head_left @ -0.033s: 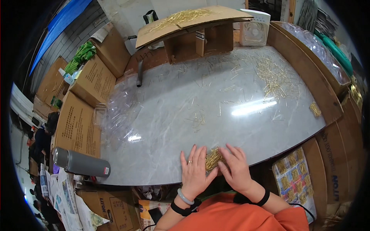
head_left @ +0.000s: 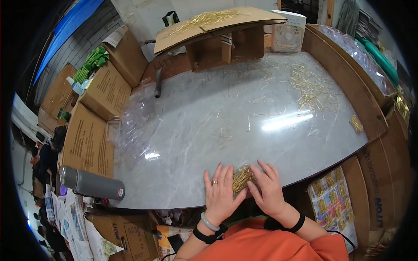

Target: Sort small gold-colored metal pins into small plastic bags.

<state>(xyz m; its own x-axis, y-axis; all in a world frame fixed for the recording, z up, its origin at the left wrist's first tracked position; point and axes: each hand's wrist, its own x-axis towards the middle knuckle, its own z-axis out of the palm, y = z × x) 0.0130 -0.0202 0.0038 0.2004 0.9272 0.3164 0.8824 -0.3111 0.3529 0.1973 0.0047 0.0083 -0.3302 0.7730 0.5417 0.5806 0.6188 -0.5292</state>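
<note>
A small bundle of thin gold-coloured metal pins (head_left: 242,179) lies at the near edge of the table, between my two hands; a clear wrapping around it may be there, but I cannot tell. My left hand (head_left: 220,189) is flat on the tabletop with its fingers stretched out, its inner side against the bundle's left. On the other side, my right hand (head_left: 266,188) has its fingers extended and its fingertips and thumb touching the bundle's right edge. Loose gold pins (head_left: 225,136) are scattered just beyond my hands.
A pile of loose pins (head_left: 312,89) covers the far right of the grey table (head_left: 187,161). Another bundle (head_left: 355,123) sits at the right edge. Clear plastic bags (head_left: 137,126) and a grey bottle (head_left: 93,183) are at the left. A cardboard shelf (head_left: 203,52) and a white fan (head_left: 287,37) stand at the back.
My right hand has shifted very slightly to the right. The bundle and my left hand look nearly the same.
</note>
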